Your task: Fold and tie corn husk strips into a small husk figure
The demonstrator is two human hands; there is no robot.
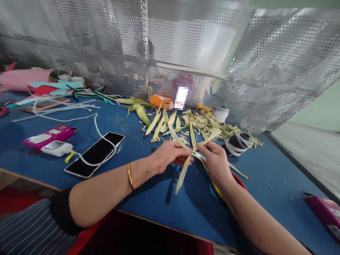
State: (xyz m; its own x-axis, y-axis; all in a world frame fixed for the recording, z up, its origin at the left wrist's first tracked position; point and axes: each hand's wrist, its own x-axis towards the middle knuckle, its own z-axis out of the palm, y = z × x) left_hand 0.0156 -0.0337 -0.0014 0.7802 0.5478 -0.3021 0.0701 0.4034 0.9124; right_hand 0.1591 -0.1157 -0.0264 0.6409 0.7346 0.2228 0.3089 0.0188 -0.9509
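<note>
Pinches crossed pale leaf strips (183, 176) with left hand (168, 155) and right hand (216, 161) above a blue table (268, 198). Wears a gold bangle (129, 176). Has more leaves (153, 124) just behind, and a black phone (90, 152) off to the left.

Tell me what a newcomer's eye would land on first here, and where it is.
First, the pale husk strips, crossed star-like between the left hand and right hand, above the blue table. Next, the bright, blurred rectangle at the back, beside an orange packet. Then the gold bangle around the left forearm.
</note>
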